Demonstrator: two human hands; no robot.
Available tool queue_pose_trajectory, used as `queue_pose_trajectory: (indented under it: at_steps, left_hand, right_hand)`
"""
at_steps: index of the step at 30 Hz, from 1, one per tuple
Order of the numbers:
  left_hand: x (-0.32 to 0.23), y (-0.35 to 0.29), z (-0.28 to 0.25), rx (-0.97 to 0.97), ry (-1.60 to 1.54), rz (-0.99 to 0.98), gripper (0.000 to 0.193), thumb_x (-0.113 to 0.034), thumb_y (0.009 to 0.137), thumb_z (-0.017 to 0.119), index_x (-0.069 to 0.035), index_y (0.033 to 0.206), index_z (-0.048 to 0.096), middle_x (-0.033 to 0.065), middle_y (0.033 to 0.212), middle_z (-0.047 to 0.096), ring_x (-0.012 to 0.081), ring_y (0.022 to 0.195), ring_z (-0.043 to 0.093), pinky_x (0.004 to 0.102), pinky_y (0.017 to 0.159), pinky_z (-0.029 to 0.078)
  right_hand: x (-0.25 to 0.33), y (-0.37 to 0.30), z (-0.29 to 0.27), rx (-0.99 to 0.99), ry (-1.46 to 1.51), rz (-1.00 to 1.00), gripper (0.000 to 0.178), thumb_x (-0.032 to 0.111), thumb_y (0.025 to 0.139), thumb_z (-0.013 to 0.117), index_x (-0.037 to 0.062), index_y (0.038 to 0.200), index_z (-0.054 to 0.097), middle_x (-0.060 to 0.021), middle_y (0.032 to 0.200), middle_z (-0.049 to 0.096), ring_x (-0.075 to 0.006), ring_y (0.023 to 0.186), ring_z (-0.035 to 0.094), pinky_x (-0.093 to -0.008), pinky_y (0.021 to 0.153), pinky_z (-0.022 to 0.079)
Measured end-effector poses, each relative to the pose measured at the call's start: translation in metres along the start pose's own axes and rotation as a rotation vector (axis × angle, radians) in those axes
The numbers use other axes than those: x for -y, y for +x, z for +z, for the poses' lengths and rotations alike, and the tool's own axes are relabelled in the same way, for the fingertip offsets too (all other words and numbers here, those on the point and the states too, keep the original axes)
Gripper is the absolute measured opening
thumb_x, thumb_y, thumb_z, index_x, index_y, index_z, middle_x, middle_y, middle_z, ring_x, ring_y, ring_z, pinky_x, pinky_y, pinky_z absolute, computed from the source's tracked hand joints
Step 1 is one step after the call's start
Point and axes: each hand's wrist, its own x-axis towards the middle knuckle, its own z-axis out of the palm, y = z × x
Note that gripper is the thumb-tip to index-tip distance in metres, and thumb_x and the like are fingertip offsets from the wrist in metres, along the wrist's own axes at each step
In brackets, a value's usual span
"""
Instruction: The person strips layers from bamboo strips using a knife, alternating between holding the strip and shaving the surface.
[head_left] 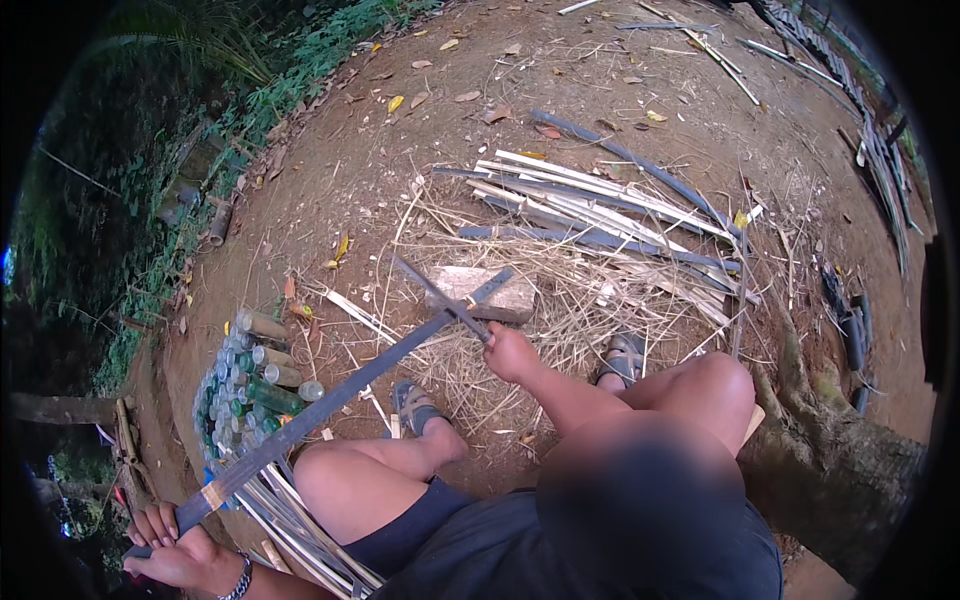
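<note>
My left hand, at the lower left, is closed round one end of a long, dark grey bamboo strip. The strip slants up to the right, and its far end lies over a pale wooden block on the ground. In front of me my right hand grips the handle of a long knife. Its dark blade points up and left and crosses the strip beside the block. Whether blade and strip touch, I cannot tell.
Split bamboo strips lie piled beyond the block, among shavings. Another bundle of strips rests beside my left leg. Glass bottles are heaped at the left. A tree trunk stands close on my right.
</note>
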Motion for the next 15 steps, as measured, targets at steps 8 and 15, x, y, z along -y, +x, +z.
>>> queue_pose_trajectory:
  at_steps: [8, 15]
  left_hand:
    - [0.003, 0.001, 0.01, 0.342, -0.167, 0.048, 0.067, -0.069, 0.093, 0.018, -0.009, 0.069, 0.037, 0.0, 0.058, 0.031, 0.0102, 0.049, 0.029, 0.0243, 0.046, 0.026]
    - [0.001, -0.007, 0.017, 0.405, -0.182, 0.057, 0.059, -0.065, 0.093, 0.034, -0.01, 0.071, 0.035, -0.0009, 0.061, 0.03, 0.01, 0.051, 0.028, 0.0245, 0.048, 0.026]
  right_hand:
    - [-0.023, 0.026, 0.005, -0.107, 0.157, 0.201, 0.025, 0.024, 0.093, 0.049, 0.0063, 0.109, 0.056, -0.024, 0.104, 0.064, -0.0394, 0.102, 0.06, -0.0498, 0.086, 0.047]
    - [-0.013, 0.015, -0.006, -0.093, 0.066, 0.096, 0.025, 0.019, 0.088, 0.053, 0.0043, 0.108, 0.057, -0.0249, 0.095, 0.065, -0.043, 0.092, 0.062, -0.0479, 0.082, 0.05]
